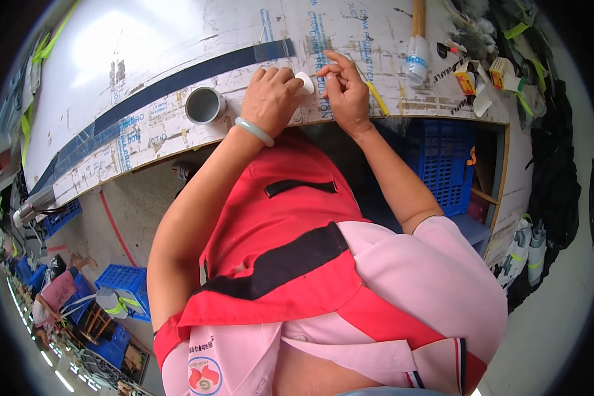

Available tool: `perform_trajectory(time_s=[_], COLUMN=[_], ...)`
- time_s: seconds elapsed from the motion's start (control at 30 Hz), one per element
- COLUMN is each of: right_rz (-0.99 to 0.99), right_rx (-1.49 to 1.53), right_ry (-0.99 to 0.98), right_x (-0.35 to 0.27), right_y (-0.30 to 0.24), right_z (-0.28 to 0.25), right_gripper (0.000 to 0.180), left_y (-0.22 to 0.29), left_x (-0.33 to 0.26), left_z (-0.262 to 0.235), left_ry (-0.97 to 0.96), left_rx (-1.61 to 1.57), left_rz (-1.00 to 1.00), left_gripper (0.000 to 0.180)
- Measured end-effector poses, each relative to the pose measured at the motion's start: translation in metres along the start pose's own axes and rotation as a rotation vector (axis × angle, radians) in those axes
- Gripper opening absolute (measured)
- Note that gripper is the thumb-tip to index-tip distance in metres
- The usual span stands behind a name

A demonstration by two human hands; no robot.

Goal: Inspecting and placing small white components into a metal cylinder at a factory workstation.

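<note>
My left hand [269, 99], with a pale bangle on its wrist, is closed on a small round white piece [305, 84] at the near edge of the worktable. The fingers hide part of that piece, so its kind is unclear. Just right of it, my right hand [347, 98] is held above the table with thumb and fingers curled together; whatever they pinch is too small to make out. A yellow stick-like thing [378, 99] lies beside my right hand. Left of my left hand stands a grey open cup [204, 105].
A dark strip [178, 80] runs along the worktable [198, 39]. Toward the right lie a wooden-handled tool with a whitish head [417, 59] and small yellow boxes [466, 80]. Under the table is a blue crate [447, 162]. A person [58, 290] is at the far left.
</note>
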State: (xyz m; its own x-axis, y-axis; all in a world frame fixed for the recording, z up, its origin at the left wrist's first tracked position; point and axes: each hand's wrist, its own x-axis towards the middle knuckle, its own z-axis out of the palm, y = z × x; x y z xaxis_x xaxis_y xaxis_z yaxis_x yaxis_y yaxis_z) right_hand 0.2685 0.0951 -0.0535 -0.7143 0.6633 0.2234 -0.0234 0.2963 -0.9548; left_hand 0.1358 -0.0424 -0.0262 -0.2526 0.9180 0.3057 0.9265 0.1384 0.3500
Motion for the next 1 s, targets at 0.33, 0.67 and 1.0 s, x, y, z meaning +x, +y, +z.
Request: perform_trajectory(time_s=[0.33,0.67,1.0], right_rz=[0.016,0.059,-0.350], right_rx=[-0.015,-0.096,-0.280], right_ry=[-0.031,-0.125,-0.455], right_x=[0.000,0.003,0.006], right_y=[0.001,-0.012,-0.089], right_z=[-0.001,-0.003,0.040], right_gripper=[0.034,0.025,0.029], left_y=[0.015,-0.053,-0.036], left_x=[-0.088,-0.111,-0.099], left_z=[-0.066,-0.042,-0.048], left_ry=[0.456,0.440,0.344], left_rx=[-0.303,-0.510,-0.402], left_rz=[-0.305,-0.673,-0.496], left_gripper=[0.058,0.093,0.068])
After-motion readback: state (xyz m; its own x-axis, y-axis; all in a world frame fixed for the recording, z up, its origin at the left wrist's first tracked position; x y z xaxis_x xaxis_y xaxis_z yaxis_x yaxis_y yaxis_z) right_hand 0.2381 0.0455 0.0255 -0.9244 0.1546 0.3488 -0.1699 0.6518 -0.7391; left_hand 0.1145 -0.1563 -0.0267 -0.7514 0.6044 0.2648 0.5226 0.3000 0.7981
